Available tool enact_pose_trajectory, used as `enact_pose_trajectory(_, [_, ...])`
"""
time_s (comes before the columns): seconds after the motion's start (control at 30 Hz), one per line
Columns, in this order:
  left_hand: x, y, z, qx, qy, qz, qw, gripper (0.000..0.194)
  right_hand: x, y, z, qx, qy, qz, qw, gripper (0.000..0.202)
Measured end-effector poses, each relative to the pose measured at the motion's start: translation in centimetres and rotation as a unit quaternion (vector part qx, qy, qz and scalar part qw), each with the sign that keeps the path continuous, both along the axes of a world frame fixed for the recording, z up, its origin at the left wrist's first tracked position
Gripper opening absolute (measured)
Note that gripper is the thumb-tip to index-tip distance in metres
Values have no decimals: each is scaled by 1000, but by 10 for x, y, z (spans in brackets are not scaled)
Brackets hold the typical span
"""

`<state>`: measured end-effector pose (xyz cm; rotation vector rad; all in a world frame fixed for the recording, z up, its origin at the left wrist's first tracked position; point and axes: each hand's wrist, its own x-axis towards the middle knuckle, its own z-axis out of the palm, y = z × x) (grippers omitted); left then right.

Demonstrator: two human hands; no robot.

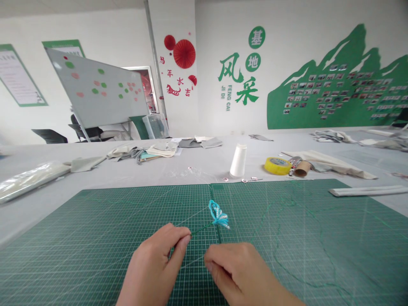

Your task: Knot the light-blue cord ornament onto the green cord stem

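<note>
Pinching left hand (159, 260): we had its fingers (179, 231) and thumb closed together, with no gap showing, on the end of a thin green stem (202, 229)
Blue flower (219, 216): we saw it at the stem's far end, up and to the right of that grip, over the seam of the green mat (105, 238); we could not tell whether it touched the mat
Right hand (240, 268): we held it near the flower, its fingers curled inward; we could not tell whether the tips met or held anything
Green thread (306, 282): we had it lying in loose loops on the mat's right side
Counter (261, 148): we saw a white cone (239, 161), yellow tape roll (276, 169) and brown tube (302, 168) beyond the mat
</note>
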<state>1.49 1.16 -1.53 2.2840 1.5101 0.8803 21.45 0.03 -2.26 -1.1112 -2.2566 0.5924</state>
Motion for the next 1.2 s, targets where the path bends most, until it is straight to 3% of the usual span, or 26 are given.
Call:
enact_pose_trajectory(0.17, [-1, 0, 2, -19, -39, -2, 999, 20, 3, 5, 0, -77, 18, -30, 996, 23])
enact_pose_trajectory(0.33, [0, 1, 5, -72, -82, -42, 993, 20, 4, 13, -5, -172, 122, -11, 978, 20])
enact_pose_trajectory(0.5, [1, 2, 9, -90, -82, -60, 991, 20, 7, 19, -15, -233, 192, -20, 953, 18])
enact_pose_trajectory(0.63, [5, -1, 13, -99, -76, -109, 986, 23, 14, 24, -19, -253, 236, -6, 938, 14])
enact_pose_trajectory(1.0, [15, -6, 19, -130, 57, -270, 952, 19, 28, 37, -18, -290, 246, 64, 922, 24])
enact_pose_trajectory(1.2, [18, -7, 19, -115, 158, -247, 949, 24, 30, 37, -12, -279, 243, 69, 927, 26])
